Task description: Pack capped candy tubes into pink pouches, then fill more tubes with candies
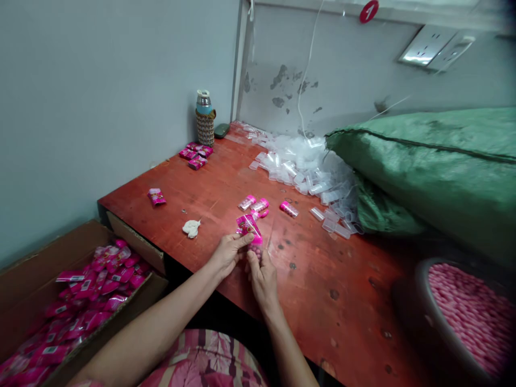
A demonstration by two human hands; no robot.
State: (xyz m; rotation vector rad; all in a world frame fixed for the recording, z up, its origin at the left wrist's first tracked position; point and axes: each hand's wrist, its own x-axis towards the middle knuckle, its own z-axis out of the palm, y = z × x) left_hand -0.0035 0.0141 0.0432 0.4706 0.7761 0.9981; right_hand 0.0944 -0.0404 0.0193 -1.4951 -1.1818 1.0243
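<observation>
Near the table's front edge, my left hand (pixel 231 253) pinches a shiny pink printed wrapper (pixel 249 224). Just beside it, my right hand (pixel 263 275) is closed around the lower end of a small clear tube of pink candies (pixel 255 248). The wrapper meets the tube's upper end; how far it covers the tube is hard to make out. Beyond my hands lie two filled tubes with pink caps (pixel 253 203) and a loose pink cap (pixel 263 214). Another filled tube (pixel 289 209) rests to their right.
A cardboard box (pixel 159 287) of pink packs stands at left. Wrapped packs (pixel 156 196) and a crumpled white scrap (pixel 191 228) lie on the red table (pixel 322 285). Empty clear tubes (pixel 298 166), a green sack (pixel 423 156) and a tub of pink candies (pixel 421 290) occupy the right.
</observation>
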